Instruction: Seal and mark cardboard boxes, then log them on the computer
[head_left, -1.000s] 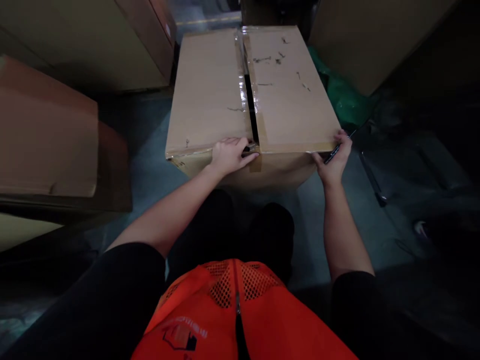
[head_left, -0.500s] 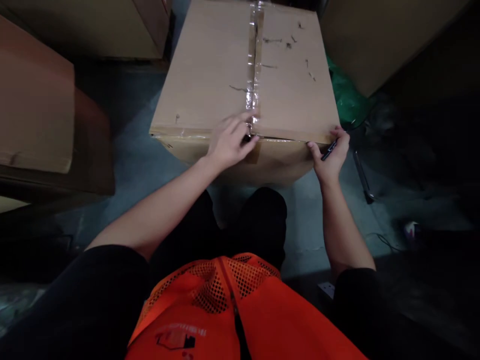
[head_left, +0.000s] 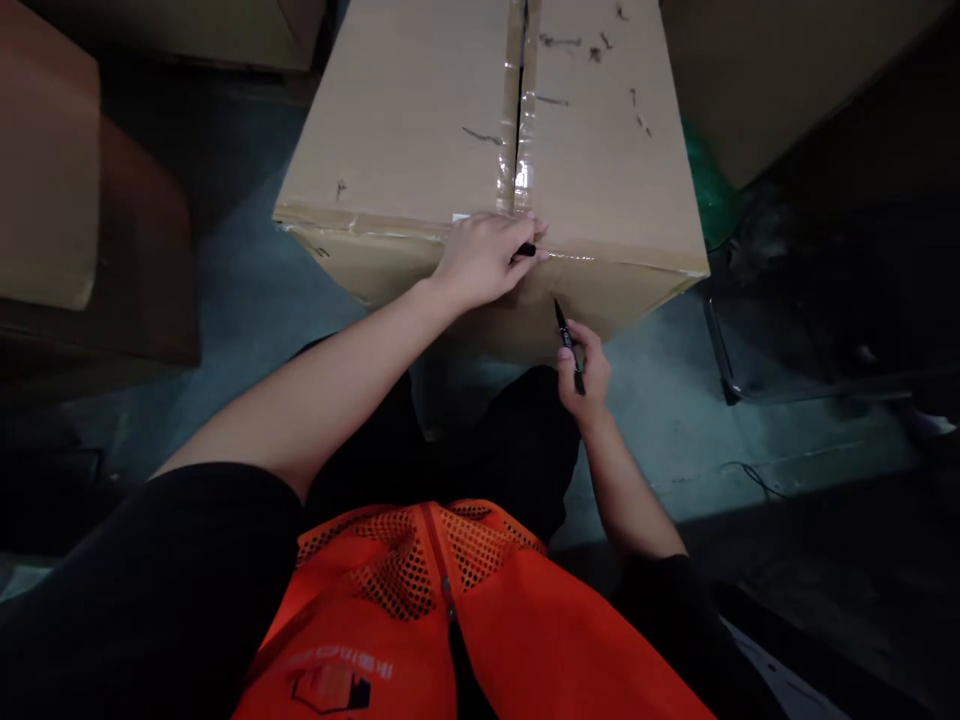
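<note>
A large cardboard box (head_left: 405, 110) stands in front of my knees, its top seam covered with clear tape (head_left: 525, 160). My left hand (head_left: 484, 258) rests at the box's near top edge, by the seam. Its fingers are closed on a short black piece that looks like a pen cap (head_left: 527, 249). Lower and to the right, my right hand (head_left: 589, 375) grips a black marker pen (head_left: 568, 340), its pointed tip directed up toward the box's near side. A small white patch (head_left: 460, 217) shows just behind my left hand.
More cardboard boxes stand at the left (head_left: 45, 160), the back left (head_left: 187, 30) and the back right (head_left: 787, 70). Green plastic (head_left: 707, 190) lies beside the box on the right. A dark metal-edged object (head_left: 724, 350) and a thin cable (head_left: 757, 480) are on the floor.
My right hand has left the box's right front corner and moved left and down with the marker pen, now pointing upward. My left hand stays at the seam. The box's right front edge sits closed down.
</note>
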